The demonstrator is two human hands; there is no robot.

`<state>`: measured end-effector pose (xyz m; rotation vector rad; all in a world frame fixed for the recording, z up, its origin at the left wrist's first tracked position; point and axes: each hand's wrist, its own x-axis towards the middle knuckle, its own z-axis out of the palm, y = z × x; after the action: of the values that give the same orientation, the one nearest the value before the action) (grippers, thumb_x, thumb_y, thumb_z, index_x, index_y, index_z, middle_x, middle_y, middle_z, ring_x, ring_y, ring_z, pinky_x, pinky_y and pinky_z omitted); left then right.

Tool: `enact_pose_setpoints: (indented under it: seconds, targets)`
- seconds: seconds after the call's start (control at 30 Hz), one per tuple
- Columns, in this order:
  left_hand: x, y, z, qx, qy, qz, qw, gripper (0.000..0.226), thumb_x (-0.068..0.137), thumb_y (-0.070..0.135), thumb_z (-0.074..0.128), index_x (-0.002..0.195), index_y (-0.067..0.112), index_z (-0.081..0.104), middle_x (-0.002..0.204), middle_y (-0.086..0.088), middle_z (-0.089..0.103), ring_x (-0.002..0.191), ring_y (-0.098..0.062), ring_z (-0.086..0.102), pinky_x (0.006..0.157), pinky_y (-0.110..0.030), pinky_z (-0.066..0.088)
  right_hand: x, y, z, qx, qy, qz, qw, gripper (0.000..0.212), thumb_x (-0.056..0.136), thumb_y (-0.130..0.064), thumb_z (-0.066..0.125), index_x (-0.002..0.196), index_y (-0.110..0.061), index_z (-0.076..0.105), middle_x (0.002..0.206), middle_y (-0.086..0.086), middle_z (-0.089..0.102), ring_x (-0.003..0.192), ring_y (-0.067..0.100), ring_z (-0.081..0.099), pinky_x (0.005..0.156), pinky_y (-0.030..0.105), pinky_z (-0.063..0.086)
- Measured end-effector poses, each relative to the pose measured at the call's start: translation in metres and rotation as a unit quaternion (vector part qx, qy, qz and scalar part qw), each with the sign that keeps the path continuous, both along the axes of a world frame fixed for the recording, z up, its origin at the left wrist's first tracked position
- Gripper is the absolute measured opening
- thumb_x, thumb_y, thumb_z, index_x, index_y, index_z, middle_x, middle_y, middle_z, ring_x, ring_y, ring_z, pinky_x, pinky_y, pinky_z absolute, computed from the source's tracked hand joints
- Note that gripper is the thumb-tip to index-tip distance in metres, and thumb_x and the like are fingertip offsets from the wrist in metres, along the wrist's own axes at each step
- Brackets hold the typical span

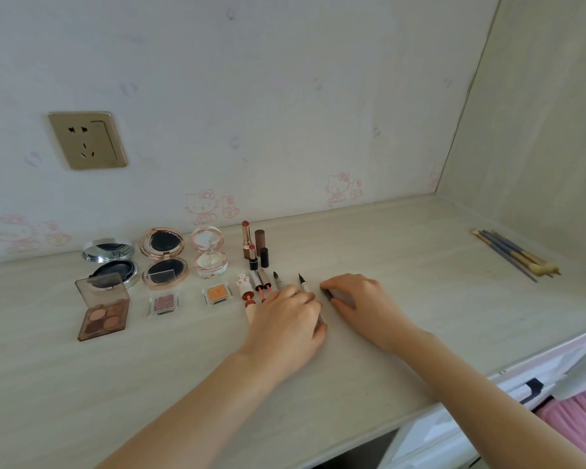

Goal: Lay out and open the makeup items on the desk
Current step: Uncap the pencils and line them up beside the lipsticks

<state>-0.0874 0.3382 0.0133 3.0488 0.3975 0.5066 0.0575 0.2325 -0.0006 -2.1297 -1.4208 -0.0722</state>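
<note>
Left hand holds eyeliner pen; right hand grips cap.

You're looking at a matt pale woodgrain tabletop, laminate-smooth. Silver compact is showing glossy mirror-like metal finish; rose-gold compact shiny too. Palette lid is looking like clear glossy plastic. Wall socket is showing brushed gold plastic.

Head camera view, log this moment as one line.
left hand: holds eyeliner pen | right hand: pinches dark cap | compacts, lipsticks: open | brushes: untouched
</note>
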Motion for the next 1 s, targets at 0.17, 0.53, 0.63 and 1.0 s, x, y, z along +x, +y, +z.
enact_pose_setpoints:
  seconds: [0.17,0.53,0.63,1.0]
  targets:
    - [0.001,0.006,0.001,0.000,-0.003,0.005,1.000,0.024,0.073,0.039,0.057,0.081,0.023,0.074,0.086,0.013,0.070,0.091,-0.012,0.062,0.076,-0.027,0.049,-0.001,0.015,0.003,-0.013,0.017,0.006,1.000,0.032,0.090,-0.010,0.056,0.119,-0.018,0.065,0.116,-0.001,0.067,0.107,0.016,0.059,0.093,0.022,0.042]
    - [-0.001,0.009,0.001,-0.016,-0.017,-0.015,1.000,0.038,0.088,0.043,0.048,0.112,0.019,0.066,0.116,0.008,0.062,0.115,-0.016,0.047,0.095,-0.031,0.037,-0.002,0.018,0.004,-0.020,0.020,0.018,0.999,0.037,0.085,-0.009,0.061,0.121,-0.015,0.063,0.118,0.000,0.064,0.108,0.013,0.059,0.089,0.005,0.032]
    - [-0.002,0.008,0.001,-0.028,-0.019,-0.017,0.999,0.038,0.091,0.042,0.048,0.116,0.020,0.064,0.120,0.010,0.060,0.118,-0.015,0.044,0.096,-0.030,0.035,-0.003,0.013,0.004,-0.031,0.016,0.006,0.999,0.039,0.088,-0.013,0.059,0.127,-0.016,0.058,0.123,-0.001,0.062,0.112,0.014,0.057,0.090,0.006,0.032]
    - [0.002,-0.002,0.014,-0.059,-0.040,-0.013,0.997,0.030,0.095,0.030,0.045,0.115,0.020,0.064,0.115,0.008,0.064,0.117,-0.011,0.046,0.090,-0.033,0.046,-0.002,-0.039,0.013,-0.083,-0.031,-0.059,0.994,0.038,0.096,-0.022,0.050,0.134,-0.018,0.052,0.130,-0.002,0.057,0.123,0.017,0.049,0.100,0.026,0.040]
